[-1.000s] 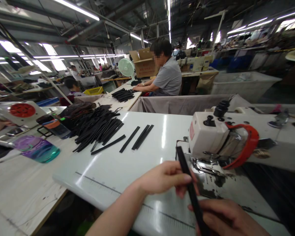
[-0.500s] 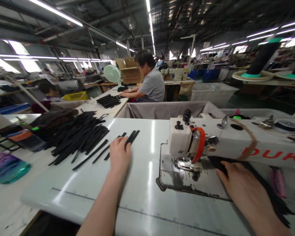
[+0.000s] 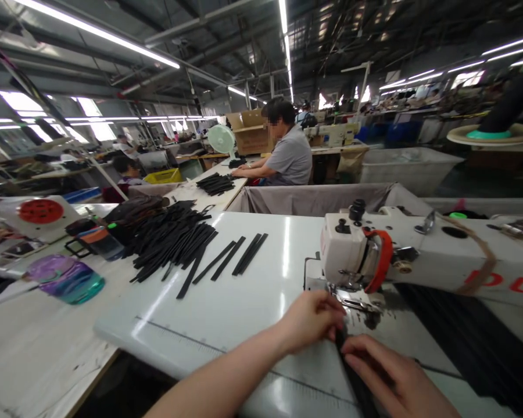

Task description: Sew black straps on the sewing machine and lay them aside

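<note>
In front of the sewing machine (image 3: pixel 353 252), my two hands meet at a long black fabric strip (image 3: pixel 358 388). My left hand (image 3: pixel 311 322) is closed, its fingertips pinching the strip's far end beside the presser foot. Just nearer to me, my right hand (image 3: pixel 387 371) grips the same strip between thumb and fingers. What else the left fingers may hold is hidden. More black fabric pieces (image 3: pixel 457 342) lie under the machine arm on the right. Several short black strips (image 3: pixel 249 255) rest apart on the white tabletop (image 3: pixel 261 307), left of the machine.
A heap of black strips (image 3: pixel 172 241) covers the table's far left. Beyond its edge stand a purple-teal bottle (image 3: pixel 65 278) and a clear mug (image 3: pixel 100 241). A cloth-lined bin (image 3: pixel 314 200) is behind the table. A co-worker (image 3: pixel 287 145) sits at another table near a fan (image 3: pixel 221 139).
My left hand has left the short strips and moved right to the presser foot. My right hand has come nearer and leftward from under the machine arm, with a black strip. The view has turned left.
</note>
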The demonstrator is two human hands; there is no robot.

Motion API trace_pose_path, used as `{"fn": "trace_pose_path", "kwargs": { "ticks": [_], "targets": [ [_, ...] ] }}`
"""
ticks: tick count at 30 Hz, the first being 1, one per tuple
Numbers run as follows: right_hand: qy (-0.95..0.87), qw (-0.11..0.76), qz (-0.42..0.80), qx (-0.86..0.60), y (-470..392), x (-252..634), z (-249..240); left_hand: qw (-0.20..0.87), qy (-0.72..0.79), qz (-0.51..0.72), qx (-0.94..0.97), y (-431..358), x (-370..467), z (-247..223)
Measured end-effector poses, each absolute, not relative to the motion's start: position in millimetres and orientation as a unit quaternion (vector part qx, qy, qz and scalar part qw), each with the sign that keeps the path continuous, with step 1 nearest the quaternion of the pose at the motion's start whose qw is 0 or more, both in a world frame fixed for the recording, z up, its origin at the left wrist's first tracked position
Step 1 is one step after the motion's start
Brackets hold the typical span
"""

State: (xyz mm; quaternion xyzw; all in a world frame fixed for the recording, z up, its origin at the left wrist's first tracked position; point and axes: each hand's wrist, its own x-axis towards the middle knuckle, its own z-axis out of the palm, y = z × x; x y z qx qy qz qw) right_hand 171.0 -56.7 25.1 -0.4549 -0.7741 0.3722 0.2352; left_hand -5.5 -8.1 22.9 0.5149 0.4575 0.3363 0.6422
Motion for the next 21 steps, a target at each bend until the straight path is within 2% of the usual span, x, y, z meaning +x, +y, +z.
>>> {"fn": "trace_pose_path", "kwargs": {
  "ticks": [3, 6, 8, 12, 15, 18, 21],
  "targets": [
    [-0.746, 0.231, 0.417, -0.466, -43, 168, 28, 0.534, 0.498, 0.353, 0.585, 2, -18, 23],
    [-0.768, 0.226, 0.399, -0.448, -30, 171, 21, 0.510, 0.512, 0.344, 0.600, 6, -23, 15],
    [-0.828, 0.224, 0.327, -0.397, -26, 172, 14, 0.481, 0.531, 0.346, 0.606, 6, -20, 9],
    [-0.923, 0.257, 0.045, -0.282, -25, 173, 0, 0.393, 0.537, 0.360, 0.654, 2, -14, 4],
    [-0.917, 0.266, -0.118, -0.273, -28, 173, -8, 0.279, 0.526, 0.335, 0.730, -4, -16, 5],
    [-0.905, 0.258, -0.173, -0.292, -31, 169, -13, 0.186, 0.508, 0.280, 0.793, -7, -18, 6],
    [-0.894, 0.252, -0.192, -0.315, -33, 163, -17, 0.175, 0.465, 0.283, 0.821, -7, -15, 4]
  ]
}}
